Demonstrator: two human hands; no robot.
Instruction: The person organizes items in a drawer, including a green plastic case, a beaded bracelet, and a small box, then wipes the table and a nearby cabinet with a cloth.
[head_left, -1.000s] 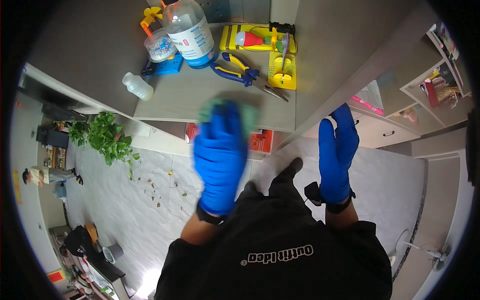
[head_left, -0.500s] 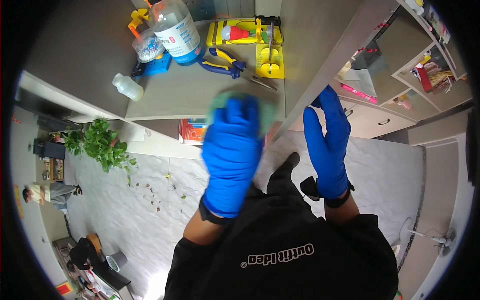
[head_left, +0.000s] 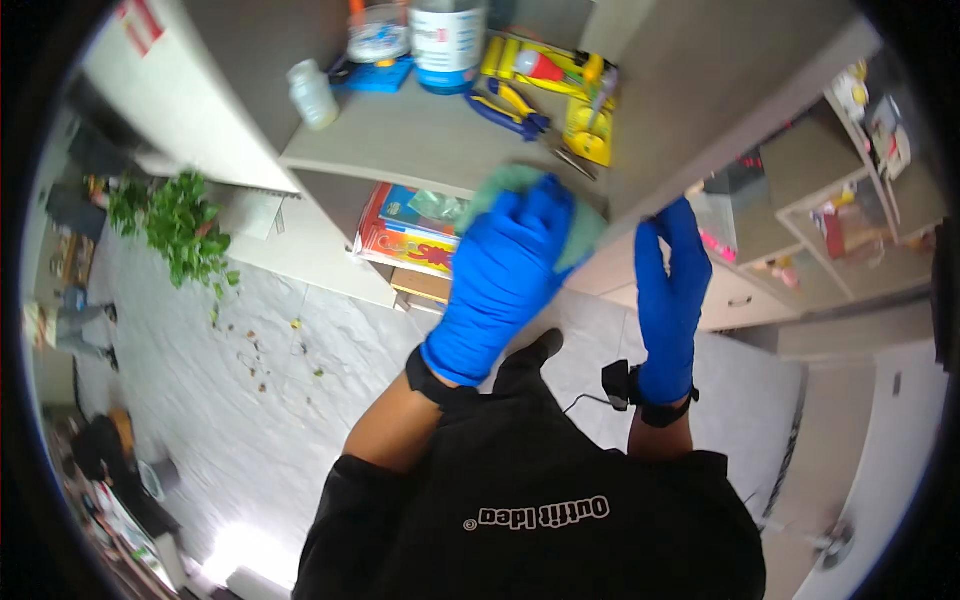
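My left hand [head_left: 510, 265], in a blue glove, is closed over a green cloth [head_left: 588, 228]. The cloth lies against the front edge of a grey cabinet shelf [head_left: 390, 135], near its right end. My right hand [head_left: 672, 310], also gloved in blue, is at the lower edge of the upright side panel [head_left: 735, 130]. Its fingers are stretched out with the thumb apart, and the fingertips seem to touch the panel. Just behind the cloth lie pliers with blue and yellow handles [head_left: 510, 112] and a thin metal tip [head_left: 575, 160].
A bottle of blue liquid [head_left: 447, 45], a small white bottle [head_left: 313, 95], a red-and-white bulb [head_left: 540, 66] and a yellow plastic piece [head_left: 588, 130] stand or lie on the shelf. Books [head_left: 405, 240] fill the compartment below. A leafy plant [head_left: 180, 225] is at left, display compartments [head_left: 825, 150] at right.
The view has shifted, showing more of the books below the shelf. My left hand with the cloth has moved towards the shelf's front right. My right hand stays by the panel, its thumb nearer the fingers.
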